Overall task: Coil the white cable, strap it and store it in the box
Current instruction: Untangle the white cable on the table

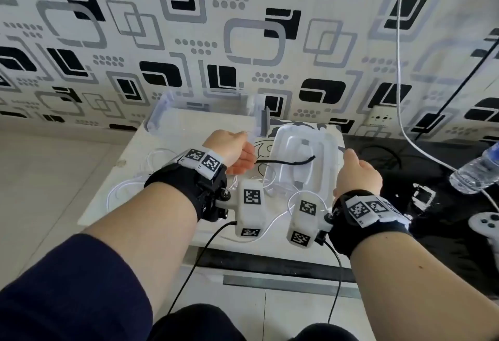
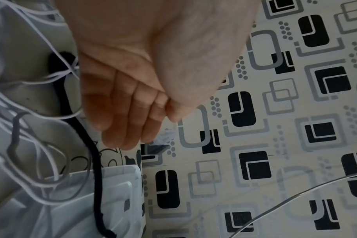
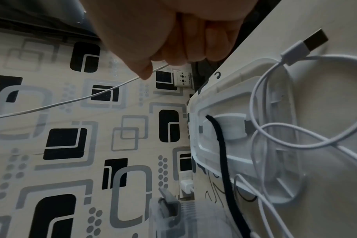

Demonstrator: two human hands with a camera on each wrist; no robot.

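The white cable (image 1: pixel 297 194) lies in loose loops on the small white table (image 1: pixel 113 205) and over the clear lid (image 1: pixel 330 157). Its USB plug (image 3: pixel 314 40) rests near the lid (image 3: pixel 196 128). My right hand (image 1: pixel 356 170) hovers at the lid's right edge and pinches a cable strand (image 3: pixel 112 88) between thumb and curled fingers (image 3: pixel 173 45). Left of the lid, my left hand (image 1: pixel 232 151) has its thumb pressed on its fingers (image 2: pixel 132 104), and a thin strand leaves its top. The black strap (image 1: pixel 286 162) runs from under that hand across the lid. The clear box (image 1: pixel 159 113) stands open behind.
A water bottle (image 1: pixel 475 170) and a white game controller (image 1: pixel 483 221) lie on the black surface to the right. Another white cord (image 1: pixel 399 70) hangs down the patterned wall by a wall socket (image 1: pixel 380 119). The table's front edge is close to my wrists.
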